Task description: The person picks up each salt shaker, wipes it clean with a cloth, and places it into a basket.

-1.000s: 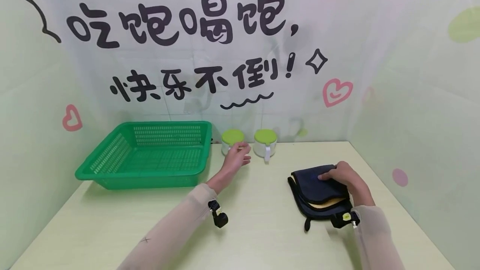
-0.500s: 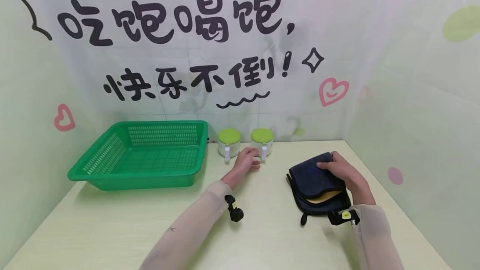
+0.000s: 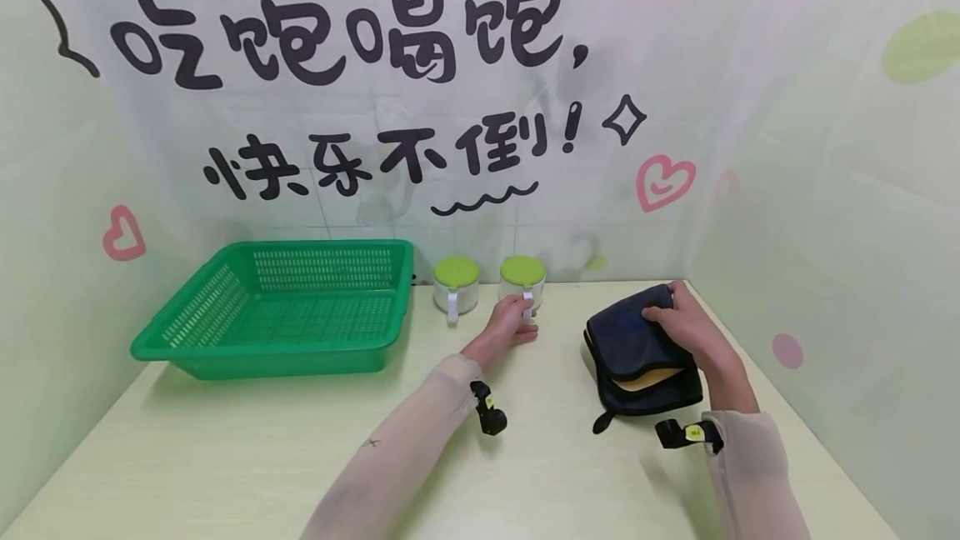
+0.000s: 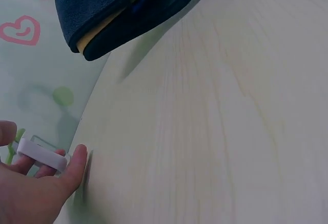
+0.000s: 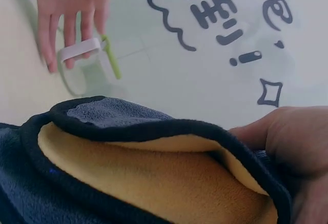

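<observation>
My left hand (image 3: 504,330) is at the right one of two clear jars with green lids, its fingers around the white handle (image 3: 527,305). In the right wrist view, those fingers extend fairly straight through the handle (image 5: 80,49). The left wrist view shows the thumb apart from the handle (image 4: 43,156). My right hand (image 3: 696,333) pinches a folded towel (image 3: 633,340), thumb on top, the other fingers hidden under it. The towel is dark blue with black edging and a yellow inner side; its lower layer droops and a small loop hangs from it.
A second jar (image 3: 456,275) with a green lid and white handle stands to the left of the first. Further left is a green plastic basket (image 3: 292,361). A printed curtain (image 3: 465,148) closes off the back of the pale table (image 3: 247,440).
My left hand has moved right, from the left jar to the handle of the right one. My right hand has raised the towel and carried it slightly toward the back.
</observation>
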Demonstrator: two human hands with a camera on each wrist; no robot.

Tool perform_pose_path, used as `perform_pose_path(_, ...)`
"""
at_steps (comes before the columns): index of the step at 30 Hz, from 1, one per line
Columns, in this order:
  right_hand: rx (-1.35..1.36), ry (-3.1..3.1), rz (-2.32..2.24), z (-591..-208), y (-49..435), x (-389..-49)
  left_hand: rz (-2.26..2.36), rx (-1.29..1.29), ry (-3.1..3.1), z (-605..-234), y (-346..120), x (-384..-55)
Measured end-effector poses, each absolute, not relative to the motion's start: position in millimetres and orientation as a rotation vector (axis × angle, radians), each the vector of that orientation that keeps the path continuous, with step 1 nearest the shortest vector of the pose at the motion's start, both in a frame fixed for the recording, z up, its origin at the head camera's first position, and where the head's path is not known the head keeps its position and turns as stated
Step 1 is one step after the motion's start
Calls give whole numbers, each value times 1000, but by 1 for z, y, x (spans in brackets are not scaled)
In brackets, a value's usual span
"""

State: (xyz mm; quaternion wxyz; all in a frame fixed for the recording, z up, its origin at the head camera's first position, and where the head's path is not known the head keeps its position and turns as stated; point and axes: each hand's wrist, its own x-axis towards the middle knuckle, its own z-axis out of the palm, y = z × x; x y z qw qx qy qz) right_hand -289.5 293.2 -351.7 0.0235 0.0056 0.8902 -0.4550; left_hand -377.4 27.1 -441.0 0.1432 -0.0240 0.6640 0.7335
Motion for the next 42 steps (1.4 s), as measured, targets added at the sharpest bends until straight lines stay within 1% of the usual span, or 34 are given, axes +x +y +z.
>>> perform_pose_path(8,-7,2837,-1390,-336,287,-284,2084,-128,1979,-440,33,-385)
perform_pose_path(17,-74,2933,-1350,-331,283,-283,2113,-239,2116,-441,29,-384)
perform_pose_path(23,-103,3005,-1349,-330,280,-282,2141,-185,2145,-436,20,-379)
perform_pose_path(28,-157,3072,-1334,-327,276,-279,2161,-64,2143,-423,6,-365)
perform_pose_path(36,-273,3132,-1259,-316,263,-273,2185,102,2102,-393,-23,-330)
perform_pose_path(42,-297,3078,-1383,-309,249,-264,2201,155,2122,-379,-43,-305)
